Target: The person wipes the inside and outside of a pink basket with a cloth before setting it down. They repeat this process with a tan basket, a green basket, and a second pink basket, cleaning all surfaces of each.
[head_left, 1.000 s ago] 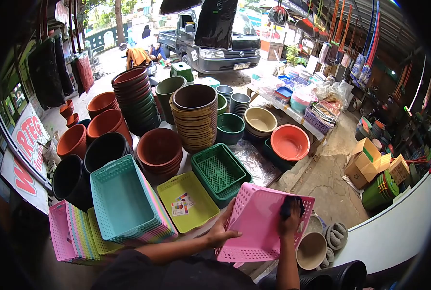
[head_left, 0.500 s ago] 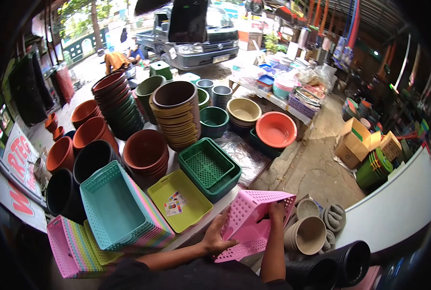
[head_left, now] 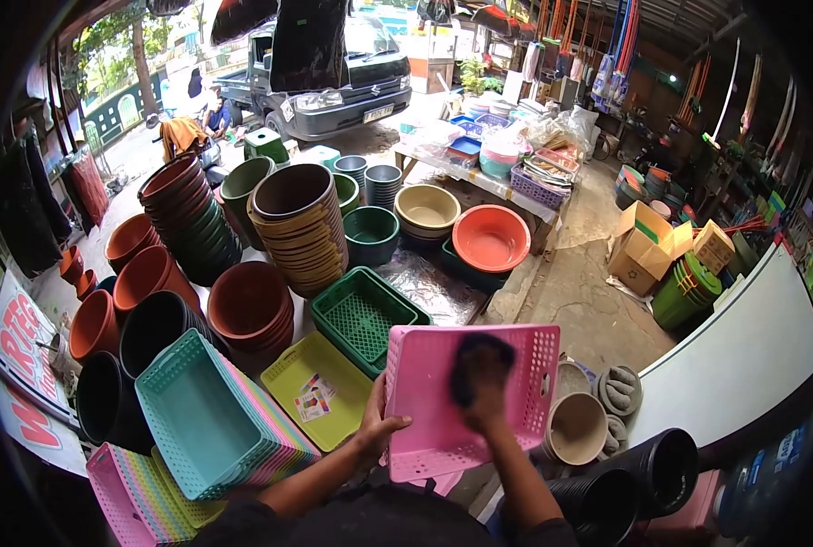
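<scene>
A pink perforated plastic basket (head_left: 538,383) is tilted up in front of me, its inside facing me. My left hand (head_left: 378,427) grips its left side, with the thumb over the rim. Inside the basket, my right hand (head_left: 486,394) holds a dark cloth (head_left: 479,351) against the bottom; cloth and fingers are blurred by motion. Part of another pink item shows below the basket. To the left lie a yellow-green basket (head_left: 343,378) with printed cards in it and a stack of baskets topped by a teal one (head_left: 197,410).
Green baskets (head_left: 406,305), stacked brown pots (head_left: 302,237) and a red basin (head_left: 491,239) stand ahead. Beige pots (head_left: 578,428) and black pots (head_left: 662,469) are at the right, near a white panel (head_left: 735,356). A parked truck (head_left: 352,91) and people are farther back.
The pink basket has turned so its inside faces me more squarely. My right hand has moved left from its right wall to the bottom, with the dark cloth now plainly visible.
</scene>
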Demonstrator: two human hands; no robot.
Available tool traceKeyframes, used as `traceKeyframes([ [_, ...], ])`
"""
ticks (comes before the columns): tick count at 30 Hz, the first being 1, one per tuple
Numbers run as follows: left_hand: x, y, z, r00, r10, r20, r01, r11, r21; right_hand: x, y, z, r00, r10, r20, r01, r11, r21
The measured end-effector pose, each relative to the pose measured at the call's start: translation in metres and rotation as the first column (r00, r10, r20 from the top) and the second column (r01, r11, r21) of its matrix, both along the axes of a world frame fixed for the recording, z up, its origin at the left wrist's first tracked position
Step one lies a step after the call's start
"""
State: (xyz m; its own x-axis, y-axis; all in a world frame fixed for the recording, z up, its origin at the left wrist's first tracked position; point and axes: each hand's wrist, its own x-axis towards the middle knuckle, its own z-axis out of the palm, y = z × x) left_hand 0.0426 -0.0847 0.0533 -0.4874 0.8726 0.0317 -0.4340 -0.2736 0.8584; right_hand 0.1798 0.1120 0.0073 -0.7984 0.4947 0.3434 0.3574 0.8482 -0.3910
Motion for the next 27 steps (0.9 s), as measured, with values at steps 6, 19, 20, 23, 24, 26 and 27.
traceKeyframes([
  [6, 0.0, 0.01, -0.015, 0.995, 0.055, -0.078, -0.053, 0.998, 0.029, -0.002, -0.027, -0.009, 0.993, -0.06, -0.104, 0.057, 0.998, -0.032],
  [19, -0.028, 0.015, -0.01, 0.985, 0.138, 0.102, -0.152, 0.978, 0.145, 0.078, 0.026, 0.029, 0.943, 0.018, 0.333, -0.027, 0.999, 0.022],
  [20, -0.031, 0.015, -0.009, 0.986, 0.129, 0.101, -0.143, 0.98, 0.141, 0.074, 0.012, 0.034, 0.848, -0.094, 0.522, -0.004, 0.983, 0.183],
  [23, -0.035, 0.016, -0.007, 0.995, 0.063, 0.075, -0.075, 0.983, 0.168, 0.067, -0.003, 0.037, 0.842, -0.051, 0.537, -0.014, 0.993, 0.116],
  [24, -0.03, 0.016, -0.004, 0.996, 0.06, 0.064, -0.069, 0.984, 0.162, 0.062, -0.007, 0.045, 0.808, 0.075, 0.585, -0.056, 0.997, -0.049],
  [26, -0.025, 0.018, -0.005, 0.997, 0.052, 0.048, -0.059, 0.986, 0.155, 0.046, -0.022, 0.038, 0.738, 0.063, 0.672, -0.005, 0.996, -0.088],
  [27, -0.02, 0.021, -0.008, 0.994, 0.091, 0.054, -0.098, 0.985, 0.139, 0.042, -0.032, 0.021, 0.825, 0.126, 0.551, -0.044, 0.986, -0.159],
])
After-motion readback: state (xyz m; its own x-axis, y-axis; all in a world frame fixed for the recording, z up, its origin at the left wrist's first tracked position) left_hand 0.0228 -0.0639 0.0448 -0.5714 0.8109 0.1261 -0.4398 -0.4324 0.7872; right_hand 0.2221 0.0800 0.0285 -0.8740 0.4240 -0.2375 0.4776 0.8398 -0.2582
